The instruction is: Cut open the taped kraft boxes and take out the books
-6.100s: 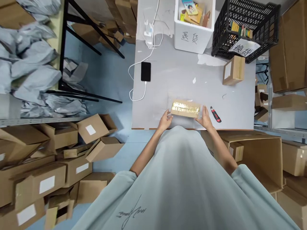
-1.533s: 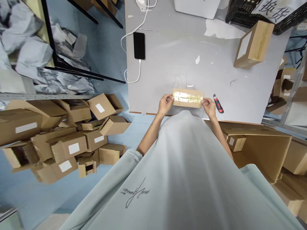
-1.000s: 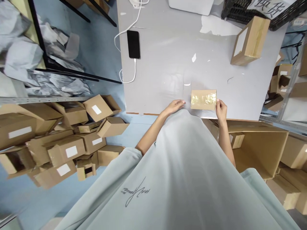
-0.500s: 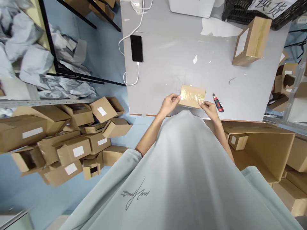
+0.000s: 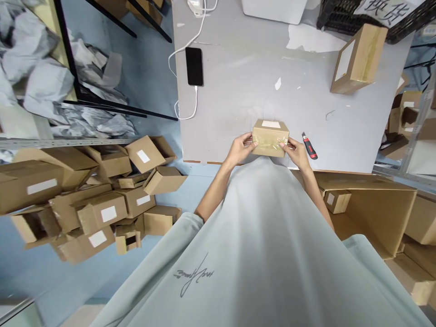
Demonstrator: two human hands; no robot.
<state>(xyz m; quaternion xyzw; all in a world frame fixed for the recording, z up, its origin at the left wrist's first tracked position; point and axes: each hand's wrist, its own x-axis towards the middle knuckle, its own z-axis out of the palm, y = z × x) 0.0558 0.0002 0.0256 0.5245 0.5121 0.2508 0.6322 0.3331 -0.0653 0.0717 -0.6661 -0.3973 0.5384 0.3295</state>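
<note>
Grip: left hand [image 5: 242,149] and right hand [image 5: 295,151] clasp a taped box [image 5: 270,141] at its ends.
Tabletop [image 5: 235,95]: grey; the taped box near its front edge, a cutter [image 5: 309,146] beside the right hand, a phone [image 5: 194,66] at left.
Room: blue floor [image 5: 146,79], cartons [image 5: 93,214] heaped left.

My one camera rides on my head and looks forward and steeply down, over my pale grey-green cloth shirt [image 5: 265,236] close below it, onto the flat grey counter [image 5: 235,81]. My left grip [image 5: 240,149] and right grip [image 5: 297,154] show small near mid-picture. The view is wide, taking in smooth blue floor [image 5: 146,86] on the left, while its top edge crops the black plastic lattice crate [image 5: 335,22]
</note>
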